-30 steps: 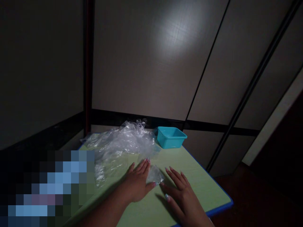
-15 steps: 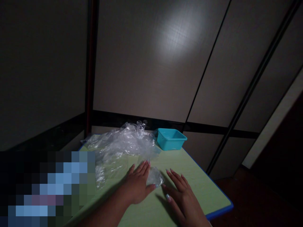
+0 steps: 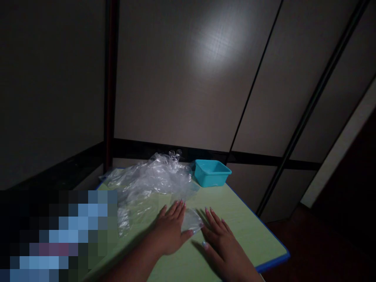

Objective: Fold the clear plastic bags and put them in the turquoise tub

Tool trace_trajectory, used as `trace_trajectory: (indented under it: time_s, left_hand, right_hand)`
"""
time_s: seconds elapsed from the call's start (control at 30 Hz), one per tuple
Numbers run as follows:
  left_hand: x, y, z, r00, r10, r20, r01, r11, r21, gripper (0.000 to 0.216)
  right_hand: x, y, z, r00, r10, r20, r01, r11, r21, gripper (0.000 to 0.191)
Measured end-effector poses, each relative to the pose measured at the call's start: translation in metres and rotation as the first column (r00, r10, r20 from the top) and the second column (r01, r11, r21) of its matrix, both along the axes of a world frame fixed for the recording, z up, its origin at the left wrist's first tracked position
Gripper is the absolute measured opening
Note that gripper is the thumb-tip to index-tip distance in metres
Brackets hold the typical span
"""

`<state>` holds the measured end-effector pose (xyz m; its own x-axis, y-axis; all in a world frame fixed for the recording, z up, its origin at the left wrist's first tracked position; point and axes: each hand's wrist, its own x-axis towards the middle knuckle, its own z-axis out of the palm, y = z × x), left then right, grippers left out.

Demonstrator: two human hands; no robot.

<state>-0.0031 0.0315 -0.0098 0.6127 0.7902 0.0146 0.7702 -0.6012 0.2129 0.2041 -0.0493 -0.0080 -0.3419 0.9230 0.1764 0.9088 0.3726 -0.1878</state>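
A small clear plastic bag [image 3: 191,220] lies on the pale green tabletop between my hands. My left hand [image 3: 170,229] rests palm down on the left part of it, fingers stretched forward and thumb out along its near edge. At the bag's right side is my right hand [image 3: 221,239], fingers extended and thumb apart, its fingertips at or close to the edge. Beyond my left hand spreads a crumpled heap of clear plastic bags [image 3: 160,174].
A turquoise plastic basket [image 3: 210,179] stands at the far right of the green table [image 3: 246,231], which has a blue edge. Panelled cabinet doors [image 3: 182,78] rise right behind the table. A pixelated patch covers the lower left.
My right hand has shifted slightly to the left, up to the small bag. The bag looks flatter and smoother. My left hand has stayed in place.
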Motion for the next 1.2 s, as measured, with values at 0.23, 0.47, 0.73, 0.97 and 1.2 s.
trace_trajectory:
  time_s: [0.23, 0.47, 0.73, 0.97, 1.2]
  left_hand:
    - [-0.001, 0.000, -0.003, 0.999, 0.007, 0.032, -0.007, 1.000, 0.008, 0.080]
    - [0.000, -0.001, 0.000, 0.999, 0.012, 0.050, -0.011, 1.000, -0.015, 0.079]
    - [-0.001, 0.000, -0.002, 0.998, 0.018, 0.056, -0.018, 1.000, -0.005, 0.081]
    - [-0.001, 0.000, -0.004, 0.999, 0.018, 0.046, -0.017, 1.000, -0.010, 0.082]
    - [-0.003, 0.003, -0.007, 0.995, -0.017, 0.103, 0.017, 1.000, -0.004, 0.068]
  right_hand:
    - [0.011, 0.000, -0.013, 1.000, 0.004, -0.013, -0.002, 0.987, 0.160, 0.046]
    - [0.010, 0.004, -0.015, 1.000, 0.018, 0.012, -0.020, 0.984, 0.178, 0.052]
    - [0.004, -0.004, -0.004, 1.000, 0.002, 0.009, -0.003, 0.979, 0.205, 0.048]
    - [-0.002, 0.003, -0.001, 1.000, -0.008, 0.024, 0.008, 1.000, 0.006, 0.051]
    - [-0.001, 0.004, -0.003, 0.999, -0.050, 0.004, 0.050, 0.999, -0.002, 0.054]
